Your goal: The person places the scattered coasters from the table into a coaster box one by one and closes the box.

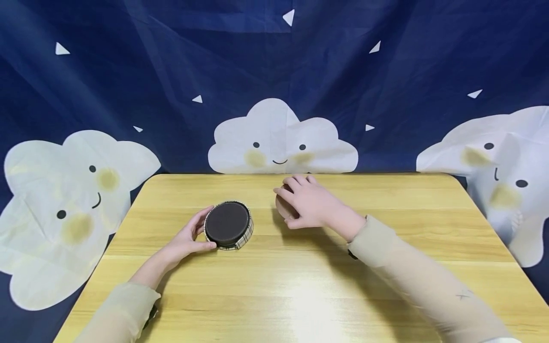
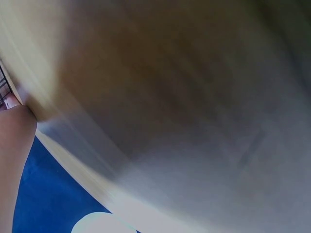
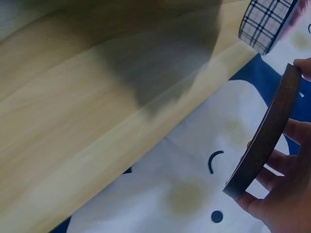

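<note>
A round plaid-sided holder (image 1: 240, 239) with a dark brown disc on top stands on the wooden table (image 1: 300, 286), left of centre. My left hand (image 1: 200, 232) curls round its left side, thumb in front and fingers behind. My right hand (image 1: 288, 202) grips a thin round brown coaster (image 1: 281, 208) on edge, just right of the holder and near the table's far side. In the right wrist view the coaster (image 3: 265, 138) shows edge-on between my fingers (image 3: 286, 206), with the plaid holder (image 3: 268, 20) beyond it. The left wrist view is mostly blurred tabletop, with one finger (image 2: 13, 145) at its left edge.
A dark blue cloth with white smiling clouds (image 1: 280, 143) hangs behind the table and down both sides. The table's far edge (image 1: 300, 175) lies close behind my right hand. Beige sleeves cover both forearms.
</note>
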`<state>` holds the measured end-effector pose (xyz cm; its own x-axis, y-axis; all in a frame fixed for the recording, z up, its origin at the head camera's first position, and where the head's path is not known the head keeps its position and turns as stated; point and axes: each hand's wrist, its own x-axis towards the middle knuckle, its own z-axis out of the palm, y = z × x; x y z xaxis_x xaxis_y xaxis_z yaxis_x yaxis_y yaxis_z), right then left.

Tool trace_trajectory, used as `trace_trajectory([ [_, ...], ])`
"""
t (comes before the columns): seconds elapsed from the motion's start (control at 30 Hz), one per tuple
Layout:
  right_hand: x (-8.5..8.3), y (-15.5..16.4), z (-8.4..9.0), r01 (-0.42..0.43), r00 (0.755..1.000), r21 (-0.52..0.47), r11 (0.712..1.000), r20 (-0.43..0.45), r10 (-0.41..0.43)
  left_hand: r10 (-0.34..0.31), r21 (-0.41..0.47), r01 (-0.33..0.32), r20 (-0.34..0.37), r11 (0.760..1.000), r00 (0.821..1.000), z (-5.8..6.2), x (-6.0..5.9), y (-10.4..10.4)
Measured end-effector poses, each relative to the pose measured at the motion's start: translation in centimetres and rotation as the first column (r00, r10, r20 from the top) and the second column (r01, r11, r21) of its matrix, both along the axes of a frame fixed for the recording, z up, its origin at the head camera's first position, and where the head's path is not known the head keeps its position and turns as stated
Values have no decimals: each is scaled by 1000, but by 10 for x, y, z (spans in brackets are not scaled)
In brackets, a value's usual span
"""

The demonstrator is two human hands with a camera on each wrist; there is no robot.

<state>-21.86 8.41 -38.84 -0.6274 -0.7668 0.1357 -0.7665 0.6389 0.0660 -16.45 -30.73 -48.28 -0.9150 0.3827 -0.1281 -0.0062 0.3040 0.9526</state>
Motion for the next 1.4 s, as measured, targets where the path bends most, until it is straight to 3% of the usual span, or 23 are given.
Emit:
trace_trajectory([
  [0.27,-2,-31,9,-34,999,38,999,-5,34,7,8,-7,-9,1000,1000,2,1,-2],
  [0.73,-1,-81,7,-78,997,84,993,17,76,-7,26,7,-2,1000,1000,0,0,1],
  [1.4,2,-139,-12,-143,985,97,985,113,132,-9,24,9,5,1000,1000,1,2,1],
])
